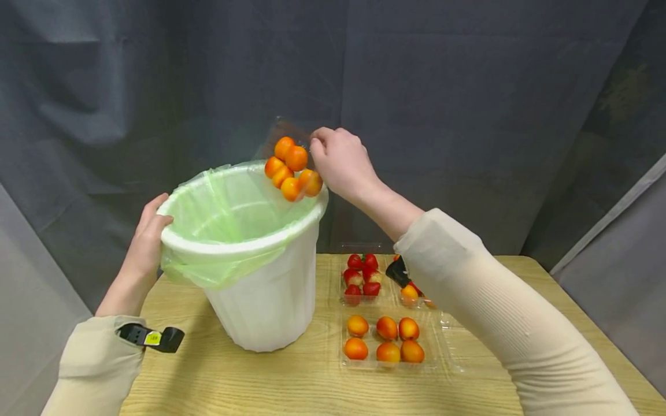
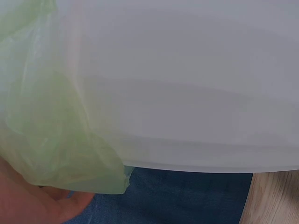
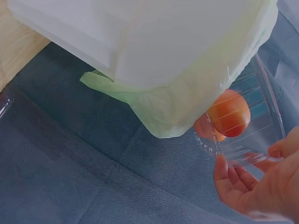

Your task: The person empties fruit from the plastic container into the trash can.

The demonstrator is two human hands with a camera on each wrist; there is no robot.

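A white bin (image 1: pixel 265 289) lined with a green bag (image 1: pixel 229 202) stands tilted on the wooden table (image 1: pixel 260 381). My left hand (image 1: pixel 148 234) grips its left rim; the bin wall (image 2: pixel 187 93) and bag edge (image 2: pixel 51 140) fill the left wrist view. My right hand (image 1: pixel 340 162) holds a clear plastic tray (image 3: pixel 254 126), tipped over the bin's far rim. Several orange fruits (image 1: pixel 291 167) spill from the tray above the bin opening; one orange fruit (image 3: pixel 229 113) shows through the tray in the right wrist view.
On the table to the right of the bin lie a clear tray of orange fruits (image 1: pixel 385 341), a tray of strawberries (image 1: pixel 362 276) and another tray partly hidden by my right sleeve. A dark curtain (image 1: pixel 468 86) hangs behind.
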